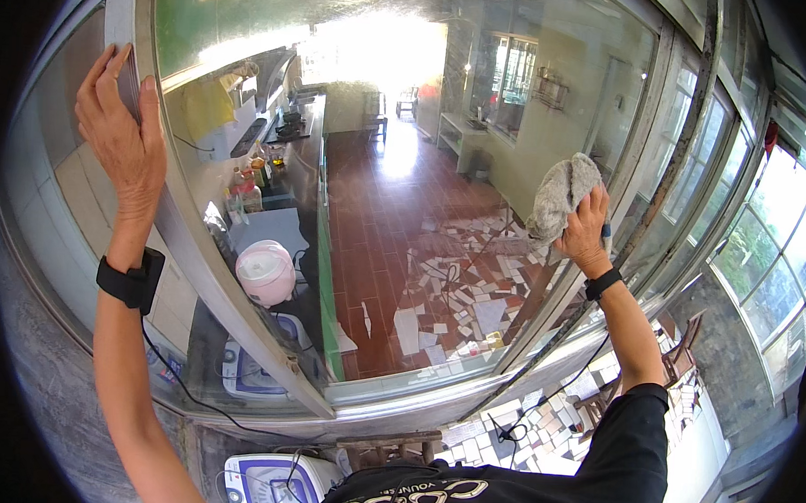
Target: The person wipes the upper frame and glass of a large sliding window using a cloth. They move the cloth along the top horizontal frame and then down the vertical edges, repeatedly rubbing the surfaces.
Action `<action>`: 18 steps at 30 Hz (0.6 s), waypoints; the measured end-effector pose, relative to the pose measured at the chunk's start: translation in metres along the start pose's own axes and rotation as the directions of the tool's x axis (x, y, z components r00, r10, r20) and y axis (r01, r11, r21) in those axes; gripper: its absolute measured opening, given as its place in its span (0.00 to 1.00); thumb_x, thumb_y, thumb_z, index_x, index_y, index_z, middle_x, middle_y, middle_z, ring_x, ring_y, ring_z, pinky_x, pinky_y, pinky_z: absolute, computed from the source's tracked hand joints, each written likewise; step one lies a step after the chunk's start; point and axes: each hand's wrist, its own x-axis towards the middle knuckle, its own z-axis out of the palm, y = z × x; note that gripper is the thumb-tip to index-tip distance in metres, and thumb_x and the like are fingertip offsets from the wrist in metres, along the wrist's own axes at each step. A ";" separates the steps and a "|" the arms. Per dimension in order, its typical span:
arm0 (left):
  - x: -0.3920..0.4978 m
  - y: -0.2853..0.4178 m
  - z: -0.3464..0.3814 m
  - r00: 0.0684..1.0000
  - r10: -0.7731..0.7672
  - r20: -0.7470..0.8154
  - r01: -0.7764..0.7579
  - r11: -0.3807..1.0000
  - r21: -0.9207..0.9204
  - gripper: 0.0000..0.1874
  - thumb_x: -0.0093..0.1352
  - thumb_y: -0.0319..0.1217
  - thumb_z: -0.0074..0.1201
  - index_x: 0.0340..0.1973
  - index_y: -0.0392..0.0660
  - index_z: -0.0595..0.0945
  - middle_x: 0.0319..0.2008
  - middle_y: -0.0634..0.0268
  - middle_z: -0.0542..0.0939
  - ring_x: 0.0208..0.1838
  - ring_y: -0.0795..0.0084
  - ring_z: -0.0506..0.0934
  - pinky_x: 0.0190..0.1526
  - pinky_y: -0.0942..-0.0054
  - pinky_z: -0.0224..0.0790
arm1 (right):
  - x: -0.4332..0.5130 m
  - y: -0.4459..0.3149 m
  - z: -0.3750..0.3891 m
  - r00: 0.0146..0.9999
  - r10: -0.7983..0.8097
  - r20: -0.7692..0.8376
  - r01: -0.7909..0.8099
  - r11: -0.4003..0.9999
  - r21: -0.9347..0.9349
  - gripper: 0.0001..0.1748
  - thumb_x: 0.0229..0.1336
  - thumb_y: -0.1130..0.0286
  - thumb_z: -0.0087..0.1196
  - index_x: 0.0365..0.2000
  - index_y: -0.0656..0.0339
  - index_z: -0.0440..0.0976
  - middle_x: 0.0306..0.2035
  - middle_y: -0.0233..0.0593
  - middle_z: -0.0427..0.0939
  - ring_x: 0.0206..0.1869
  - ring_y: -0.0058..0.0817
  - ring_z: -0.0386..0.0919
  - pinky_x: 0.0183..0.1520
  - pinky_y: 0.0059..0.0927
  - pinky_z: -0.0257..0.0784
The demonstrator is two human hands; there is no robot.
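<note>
My left hand point(122, 128) rests with fingers spread against the metal frame point(200, 269) of a sliding window, at the upper left. Bunched in my right hand point(587, 229) is a grey cloth point(562, 194), held against the right side of the glass pane point(391, 204). Some streaks and smears show on the pane, and bright light glares across its top. Both wrists wear black bands; a cable hangs from the left one.
Behind the glass are a counter point(291, 179) with bottles and a pink rice cooker point(266, 272). A white and purple washing machine point(275, 485) and a wooden chair point(394, 447) stand below me. A rusty metal bar point(677, 155) runs along the right. Broken-tile paving point(489, 437) covers the floor.
</note>
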 end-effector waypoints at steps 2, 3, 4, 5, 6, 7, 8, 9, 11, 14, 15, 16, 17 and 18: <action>0.001 0.000 -0.001 1.000 -0.015 0.008 0.015 1.000 0.024 0.20 0.73 0.35 0.52 0.60 0.48 0.75 0.62 0.61 0.71 0.65 0.59 0.66 0.65 0.57 0.54 | 0.005 0.016 -0.004 0.997 0.051 0.052 -0.053 0.998 0.035 0.31 0.47 0.55 0.50 0.48 0.66 0.73 0.57 0.60 0.67 0.62 0.63 0.62 0.66 0.63 0.55; 0.001 0.000 -0.001 1.000 0.001 0.001 -0.001 1.000 0.006 0.20 0.73 0.35 0.52 0.60 0.48 0.75 0.62 0.61 0.71 0.65 0.59 0.66 0.65 0.57 0.54 | 0.016 0.028 -0.007 0.999 0.048 -0.001 -0.048 0.996 0.073 0.30 0.47 0.55 0.51 0.48 0.66 0.74 0.57 0.59 0.67 0.62 0.63 0.62 0.66 0.63 0.55; 0.001 0.000 -0.001 1.000 0.004 0.003 -0.004 1.000 0.002 0.20 0.73 0.35 0.52 0.60 0.48 0.75 0.62 0.61 0.71 0.65 0.59 0.66 0.65 0.57 0.54 | 0.032 0.040 -0.009 0.992 0.126 -0.016 -0.125 0.992 0.024 0.32 0.45 0.57 0.53 0.50 0.67 0.73 0.57 0.60 0.66 0.62 0.62 0.62 0.66 0.58 0.58; 0.002 0.000 -0.001 1.000 0.000 0.013 0.000 1.000 0.006 0.21 0.73 0.35 0.52 0.60 0.48 0.75 0.62 0.61 0.71 0.65 0.59 0.66 0.65 0.57 0.54 | 0.054 0.055 -0.010 0.973 0.224 -0.054 -0.221 0.974 0.048 0.33 0.44 0.60 0.54 0.51 0.67 0.72 0.57 0.59 0.66 0.61 0.60 0.63 0.64 0.55 0.59; 0.002 -0.001 -0.001 1.000 0.005 0.004 -0.005 1.000 0.000 0.21 0.73 0.35 0.52 0.60 0.48 0.75 0.62 0.61 0.71 0.65 0.59 0.66 0.65 0.57 0.54 | 0.076 0.068 -0.010 0.942 0.323 -0.089 -0.317 0.946 0.071 0.34 0.42 0.63 0.55 0.53 0.68 0.71 0.58 0.58 0.66 0.60 0.59 0.64 0.63 0.52 0.61; 0.001 -0.001 -0.001 1.000 0.003 0.007 -0.003 1.000 0.002 0.21 0.73 0.35 0.52 0.61 0.48 0.75 0.62 0.61 0.71 0.65 0.59 0.66 0.65 0.57 0.54 | 0.097 0.076 -0.009 0.915 0.365 -0.171 -0.365 0.930 0.030 0.35 0.41 0.65 0.56 0.54 0.69 0.70 0.57 0.57 0.67 0.59 0.58 0.64 0.62 0.51 0.62; 0.001 -0.001 -0.001 1.000 -0.005 0.021 0.005 1.000 0.016 0.21 0.73 0.35 0.52 0.61 0.49 0.75 0.62 0.61 0.71 0.65 0.59 0.66 0.65 0.57 0.54 | 0.116 0.080 -0.006 0.881 0.404 -0.248 -0.419 0.908 -0.008 0.36 0.40 0.67 0.57 0.55 0.69 0.69 0.57 0.56 0.67 0.58 0.57 0.65 0.61 0.50 0.62; 0.001 -0.001 -0.001 1.000 0.009 0.009 -0.009 1.000 0.009 0.20 0.73 0.35 0.52 0.61 0.49 0.75 0.62 0.61 0.71 0.65 0.59 0.66 0.65 0.57 0.54 | 0.129 0.078 -0.004 0.843 0.435 -0.317 -0.470 0.881 -0.042 0.37 0.39 0.69 0.57 0.55 0.70 0.68 0.56 0.55 0.67 0.57 0.57 0.65 0.59 0.49 0.63; -0.001 -0.001 -0.001 1.000 0.014 0.015 -0.014 0.999 0.030 0.20 0.73 0.35 0.52 0.61 0.49 0.75 0.62 0.61 0.72 0.65 0.59 0.66 0.65 0.57 0.54 | 0.130 0.056 -0.005 0.853 0.435 -0.287 -0.446 0.894 0.029 0.38 0.38 0.71 0.58 0.56 0.70 0.68 0.56 0.53 0.68 0.56 0.56 0.65 0.59 0.49 0.63; -0.001 -0.003 0.000 1.000 0.010 0.017 -0.010 1.000 0.014 0.20 0.73 0.36 0.51 0.61 0.49 0.75 0.62 0.62 0.72 0.65 0.60 0.66 0.65 0.56 0.54 | 0.095 0.005 -0.003 0.938 0.314 -0.145 -0.311 0.949 0.045 0.36 0.38 0.65 0.58 0.53 0.67 0.73 0.57 0.49 0.70 0.60 0.53 0.65 0.63 0.55 0.60; 0.000 -0.004 0.000 1.000 0.030 0.000 -0.030 1.000 0.001 0.20 0.73 0.36 0.51 0.61 0.49 0.75 0.62 0.62 0.72 0.65 0.60 0.66 0.65 0.56 0.54 | 0.078 -0.014 -0.005 0.979 0.187 -0.078 -0.185 0.982 0.031 0.33 0.35 0.61 0.57 0.48 0.61 0.78 0.53 0.45 0.73 0.61 0.49 0.66 0.64 0.60 0.59; 0.000 -0.004 0.000 0.999 0.033 0.001 -0.033 0.999 0.000 0.20 0.73 0.37 0.51 0.61 0.49 0.75 0.62 0.62 0.72 0.65 0.60 0.66 0.65 0.56 0.54 | 0.063 -0.026 -0.007 0.999 0.006 -0.035 -0.003 0.996 0.093 0.29 0.33 0.60 0.57 0.43 0.55 0.81 0.50 0.40 0.75 0.62 0.48 0.66 0.66 0.62 0.58; 0.000 -0.005 -0.001 0.999 0.036 0.000 -0.036 0.999 0.002 0.20 0.73 0.37 0.51 0.61 0.49 0.75 0.62 0.62 0.72 0.65 0.60 0.67 0.65 0.56 0.54 | 0.055 -0.025 -0.009 0.997 -0.044 0.065 0.037 0.992 0.118 0.29 0.33 0.60 0.57 0.43 0.54 0.81 0.50 0.39 0.75 0.62 0.48 0.67 0.66 0.62 0.57; 0.000 -0.005 -0.001 0.999 0.034 0.003 -0.034 0.999 0.012 0.20 0.73 0.37 0.51 0.61 0.50 0.75 0.62 0.62 0.72 0.65 0.60 0.67 0.64 0.56 0.54 | 0.049 -0.023 -0.012 0.985 -0.143 0.094 0.129 0.981 0.142 0.28 0.32 0.60 0.57 0.42 0.53 0.81 0.50 0.38 0.75 0.61 0.47 0.67 0.67 0.63 0.57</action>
